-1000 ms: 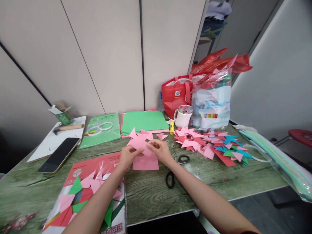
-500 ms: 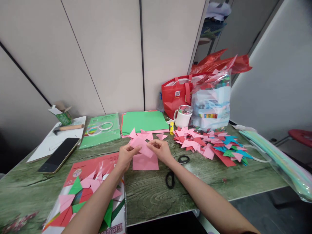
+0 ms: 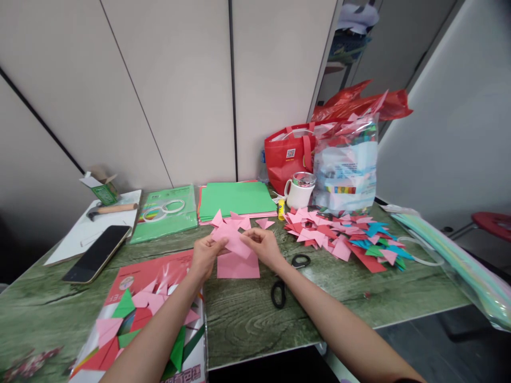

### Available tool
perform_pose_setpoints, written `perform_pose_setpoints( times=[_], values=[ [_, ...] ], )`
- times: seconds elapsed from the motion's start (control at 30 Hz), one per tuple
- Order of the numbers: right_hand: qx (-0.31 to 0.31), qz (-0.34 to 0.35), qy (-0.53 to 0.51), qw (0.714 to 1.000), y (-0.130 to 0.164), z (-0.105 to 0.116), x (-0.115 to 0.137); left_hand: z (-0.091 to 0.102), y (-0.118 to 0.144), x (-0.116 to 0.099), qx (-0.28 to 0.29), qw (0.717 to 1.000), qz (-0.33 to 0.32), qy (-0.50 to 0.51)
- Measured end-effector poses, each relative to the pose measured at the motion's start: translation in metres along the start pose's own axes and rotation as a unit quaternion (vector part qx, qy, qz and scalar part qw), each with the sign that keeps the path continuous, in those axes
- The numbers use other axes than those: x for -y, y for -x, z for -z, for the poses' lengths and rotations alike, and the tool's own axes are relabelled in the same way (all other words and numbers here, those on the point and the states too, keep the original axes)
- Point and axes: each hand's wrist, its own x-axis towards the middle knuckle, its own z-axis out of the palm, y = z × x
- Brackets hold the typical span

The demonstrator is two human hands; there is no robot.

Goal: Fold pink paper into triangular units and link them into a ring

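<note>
We see a green wood-grain table [image 3: 247, 314], and we use the black scissors [image 3: 285, 279] lying on it as our landmark. Far behind the scissors, at the wall, there is a red bag [image 3: 288, 157] and a clear plastic bag [image 3: 346, 165] with coloured contents. To the left and near us from the scissors lies a paper pack [image 3: 147, 314] with red cover and cut triangles on it. Behind the scissors, a stack of green paper [image 3: 235, 198] lies flat. To the right of the scissors spreads a pile of triangles [image 3: 343, 236], pink, red, blue and green. Far to the left of the scissors is a black phone [image 3: 98, 253]. Behind the scissors, close to the red bag, stands a white mug [image 3: 299, 191].

Just left of the scissors, a pink square sheet [image 3: 238, 266] lies flat on the table. Above it, both hands hold a folded pink paper [image 3: 232, 240], lifted from the table. The left hand [image 3: 205, 254] pinches its left edge with closed fingers, and the right hand [image 3: 261, 247] grips its right end between thumb and fingers.
</note>
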Motion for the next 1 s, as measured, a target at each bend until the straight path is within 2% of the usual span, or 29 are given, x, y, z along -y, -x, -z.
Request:
perform_pose_setpoints(
  times=[0.23,0.73,0.87,1.0],
  values=[
    [-0.005,-0.006,-0.007,1.000,-0.0012,0.0013,-0.0002,-0.0012,-0.0006,-0.0029,0.007,1.000,-0.020,0.002],
    [-0.005,-0.010,-0.003,1.000,-0.0034,0.0023,-0.0033,0.0010,-0.0023,-0.0027,-0.013,0.998,-0.056,-0.014],
    [0.001,0.031,0.070,0.997,-0.0025,0.0045,-0.0034,0.0023,-0.0028,-0.0026,-0.003,0.998,-0.029,-0.056],
    [0.035,0.081,0.166,0.982,0.0000,0.0063,0.0010,0.0024,-0.0008,-0.0030,0.031,0.993,-0.039,-0.105]
  ],
)
